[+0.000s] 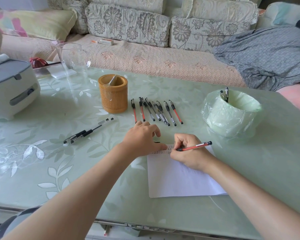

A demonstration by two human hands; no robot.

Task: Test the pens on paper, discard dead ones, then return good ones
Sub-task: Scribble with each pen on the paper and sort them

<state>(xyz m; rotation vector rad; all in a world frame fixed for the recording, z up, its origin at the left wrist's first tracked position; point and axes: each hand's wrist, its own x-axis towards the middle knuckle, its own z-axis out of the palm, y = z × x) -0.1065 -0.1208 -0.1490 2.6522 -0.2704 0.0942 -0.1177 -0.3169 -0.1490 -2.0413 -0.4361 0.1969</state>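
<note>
My right hand [189,151] grips a red pen [195,146] with its tip on the top edge of a white paper sheet [177,181], where rows of small marks show. My left hand [142,137] presses the sheet's top left corner, fingers spread. A small black pen cap [157,142] lies by its fingers. Several capped red and black pens [156,110] lie in a row behind my hands. Two black pens [88,131] lie apart to the left. A bamboo pen holder [113,96] stands behind them. A small bin lined with a green bag [230,113] holds two pens [225,94].
A white appliance with a grey lid [10,87] sits at the table's left end, a tall clear glass vessel [73,59] behind it. The glass tabletop [42,161] has a leaf pattern. A sofa [145,54] with cushions and a grey cloth [267,56] runs along the far side.
</note>
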